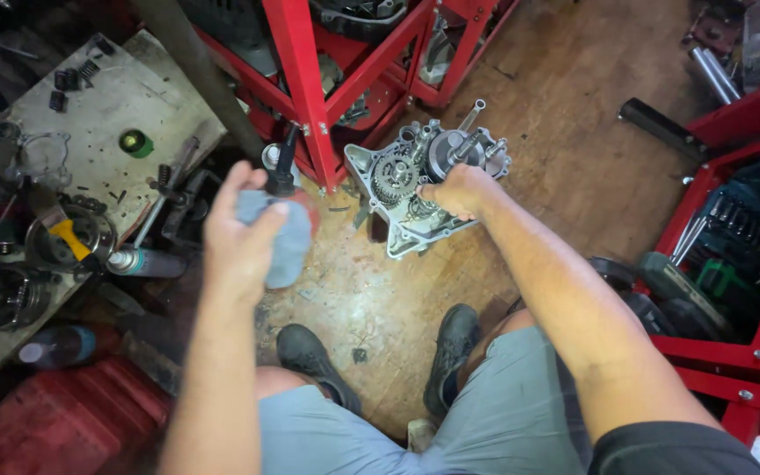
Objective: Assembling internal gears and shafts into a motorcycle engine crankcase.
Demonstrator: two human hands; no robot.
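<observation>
Kneeling by the open grey metal engine case (415, 189), our right hand (455, 189) had fingers pinching its gears; our left hand (239, 233), beside it, had fingers wrapped round a blue oil bottle (288, 233); gears seated, cover still off.

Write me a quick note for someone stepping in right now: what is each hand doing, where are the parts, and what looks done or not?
Left hand: raised, grip closed on a soft bottle with a black spout, held above the wooden floor, left of the engine case.
Right hand: down on the open engine case, fingers at the gears; whether it grips one is hidden.
Parts: case lies on the floor by the red stand, gears and shafts exposed. Spray can and loose bits lie on the bench, left.
Done: case is open.
Left: bottle not yet at the gears.
</observation>
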